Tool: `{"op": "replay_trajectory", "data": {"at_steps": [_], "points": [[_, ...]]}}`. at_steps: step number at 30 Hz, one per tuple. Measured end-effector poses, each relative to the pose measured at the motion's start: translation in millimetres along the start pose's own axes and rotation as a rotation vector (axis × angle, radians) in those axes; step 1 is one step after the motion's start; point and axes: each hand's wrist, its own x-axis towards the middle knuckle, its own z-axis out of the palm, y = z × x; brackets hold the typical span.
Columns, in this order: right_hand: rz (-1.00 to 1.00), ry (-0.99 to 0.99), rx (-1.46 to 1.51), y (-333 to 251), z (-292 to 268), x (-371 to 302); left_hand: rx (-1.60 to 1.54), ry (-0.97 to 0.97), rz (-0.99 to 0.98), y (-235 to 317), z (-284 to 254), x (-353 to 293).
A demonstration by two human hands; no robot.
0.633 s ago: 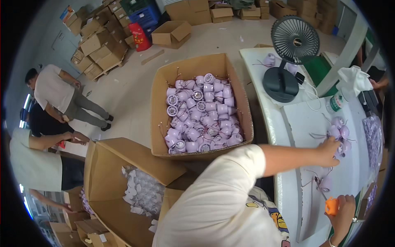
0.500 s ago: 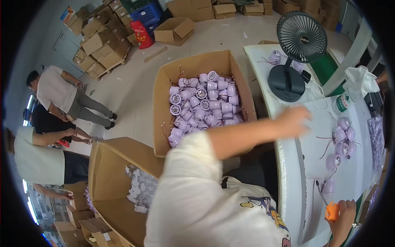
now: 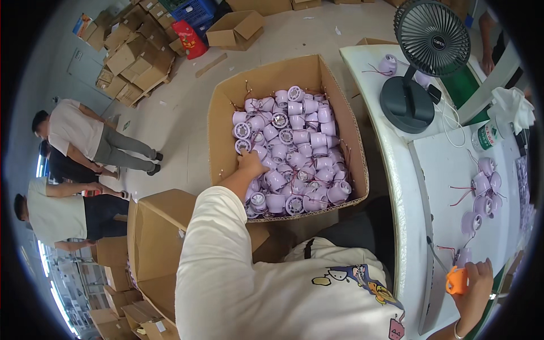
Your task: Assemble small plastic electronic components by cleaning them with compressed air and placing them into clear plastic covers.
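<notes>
My left hand [image 3: 249, 165] reaches into a large cardboard box [image 3: 225, 93] heaped with pale purple cup-shaped housings [image 3: 303, 139] that have thin wires. Its fingers are apart, with the tips against the housings near the box's left side, and no housing is plainly gripped. Over the white worktable at lower right, my right hand [image 3: 477, 285] is closed around an orange-handled tool [image 3: 457, 280] with a long thin shaft. The shaft points up and to the left, near a single purple housing [image 3: 463, 258]. Beyond that, a cluster of wired purple housings [image 3: 483, 187] lies on the table.
A black fan [image 3: 433, 39] stands on the worktable [image 3: 391, 192], near a white cable and a bottle [image 3: 487, 136]. Another open carton [image 3: 161, 243] is at my left. Two people [image 3: 73, 130] stand further left, with others partly visible. Stacked cartons [image 3: 133, 62] line the back.
My left hand has swung left from over the worktable into the box of housings. The view has shifted slightly. My right hand still holds the orange-handled tool.
</notes>
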Motion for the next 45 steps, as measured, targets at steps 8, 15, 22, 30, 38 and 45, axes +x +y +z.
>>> {"op": "replay_trajectory", "data": {"at_steps": [8,15,22,30,38,45], "points": [[0.059,0.000,-0.050,23.3,12.4,-19.0,0.346,0.050,0.407,18.4,-38.7,-39.4],[0.035,0.042,-0.070,0.0,4.4,-5.2,0.302,-0.146,0.654,21.5,-19.4,-72.0],[-0.024,0.136,-0.128,-40.6,-15.9,15.9,0.244,0.014,0.668,29.5,-27.2,-68.0],[-0.514,0.160,-0.037,-113.3,-48.7,82.4,-0.264,0.350,1.096,126.5,-82.5,-155.0],[-0.301,0.098,0.092,-87.7,-58.7,73.1,-0.687,0.476,1.212,168.1,-66.1,-144.8],[-0.282,0.223,0.102,-93.1,-54.5,82.8,-1.983,-0.868,0.149,198.7,-50.8,-134.3]]}}
